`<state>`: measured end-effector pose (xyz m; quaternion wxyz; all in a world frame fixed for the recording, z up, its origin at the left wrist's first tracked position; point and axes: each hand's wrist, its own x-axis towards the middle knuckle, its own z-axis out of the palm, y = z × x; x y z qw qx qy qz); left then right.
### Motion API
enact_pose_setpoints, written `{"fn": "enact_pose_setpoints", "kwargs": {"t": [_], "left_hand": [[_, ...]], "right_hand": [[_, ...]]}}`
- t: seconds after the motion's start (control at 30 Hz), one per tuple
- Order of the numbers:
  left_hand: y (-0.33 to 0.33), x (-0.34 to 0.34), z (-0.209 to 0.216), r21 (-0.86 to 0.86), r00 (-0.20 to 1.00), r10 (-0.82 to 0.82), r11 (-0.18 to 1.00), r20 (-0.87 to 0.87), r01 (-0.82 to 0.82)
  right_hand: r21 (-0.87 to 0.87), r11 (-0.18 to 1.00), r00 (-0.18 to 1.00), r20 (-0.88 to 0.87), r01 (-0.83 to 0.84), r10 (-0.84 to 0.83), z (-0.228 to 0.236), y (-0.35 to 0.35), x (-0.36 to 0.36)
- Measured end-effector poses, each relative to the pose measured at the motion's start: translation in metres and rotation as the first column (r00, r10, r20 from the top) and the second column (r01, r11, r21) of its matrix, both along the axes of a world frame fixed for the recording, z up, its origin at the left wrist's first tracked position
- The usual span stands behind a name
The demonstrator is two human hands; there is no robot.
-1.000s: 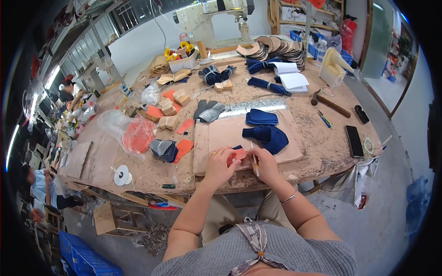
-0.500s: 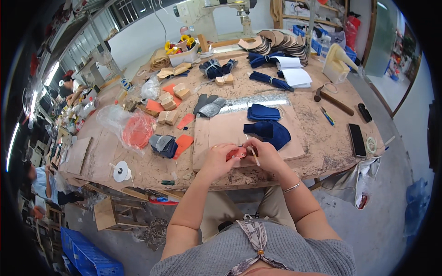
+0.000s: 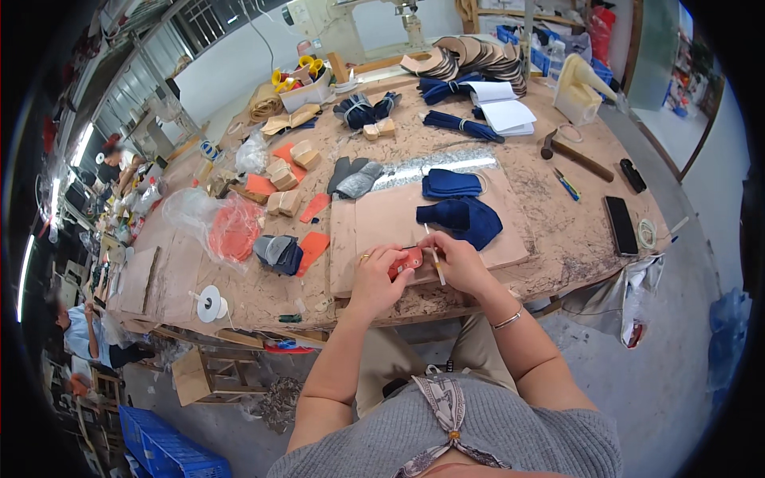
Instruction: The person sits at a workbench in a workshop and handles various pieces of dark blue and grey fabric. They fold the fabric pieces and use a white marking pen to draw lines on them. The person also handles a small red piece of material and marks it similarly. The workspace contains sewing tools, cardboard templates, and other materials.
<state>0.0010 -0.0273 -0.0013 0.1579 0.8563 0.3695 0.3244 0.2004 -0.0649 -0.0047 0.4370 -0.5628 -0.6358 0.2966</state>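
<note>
Close to the table's near edge, my left hand [image 3: 378, 280] is closed around a small red-orange piece [image 3: 406, 263] with several pale spots on it. Pinched in the fingers of my right hand [image 3: 464, 263] is a thin white pen-like stick [image 3: 439, 271], its yellowish end pointing down toward me. Both hands are above a pale leather-coloured board [image 3: 374, 227], almost touching each other. Just beyond them lie a dark blue cut fabric piece [image 3: 470, 221] and a folded blue stack [image 3: 451, 184]. My fingers hide part of the red-orange piece.
Orange cut pieces [image 3: 313, 252], grey-and-blue bundles [image 3: 279, 253] and a white thread spool [image 3: 211, 303] lie to the left. At right are a hammer [image 3: 582, 159], a phone [image 3: 620, 225] and a blue pen [image 3: 567, 185]. A sewing machine [image 3: 343, 32] stands behind.
The view has shifted slightly. The red-orange piece has turned in my left hand, showing more of its spotted face. My right hand still pinches the stick beside it.
</note>
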Motion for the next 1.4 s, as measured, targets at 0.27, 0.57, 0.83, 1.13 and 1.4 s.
{"fn": "enact_pose_setpoints", "kwargs": {"t": [0.27,0.57,0.83,1.13,1.4], "left_hand": [[-0.006,0.006,0.001,-0.017,0.994,0.108,0.994,-0.011,-0.108],[-0.005,0.002,-0.005,-0.005,0.996,0.090,0.996,0.020,-0.090],[-0.006,0.001,-0.005,0.025,0.995,0.104,0.994,-0.004,-0.103],[-0.006,0.000,-0.008,0.027,0.995,0.098,0.995,0.027,-0.099],[-0.007,-0.001,-0.004,0.035,0.994,0.095,0.995,0.056,-0.097]], "right_hand": [[0.033,0.999,0.869,-0.494,0.002,0.014,0.001,-0.005,-0.002],[0.294,0.955,0.997,0.076,-0.033,0.011,0.007,0.007,-0.033],[0.321,0.943,0.968,0.250,-0.087,0.004,0.010,0.005,-0.037],[0.227,0.972,0.983,0.180,-0.057,0.016,0.013,0.006,-0.035],[0.243,0.970,0.987,0.159,-0.030,-0.010,0.015,0.002,-0.031]]}}
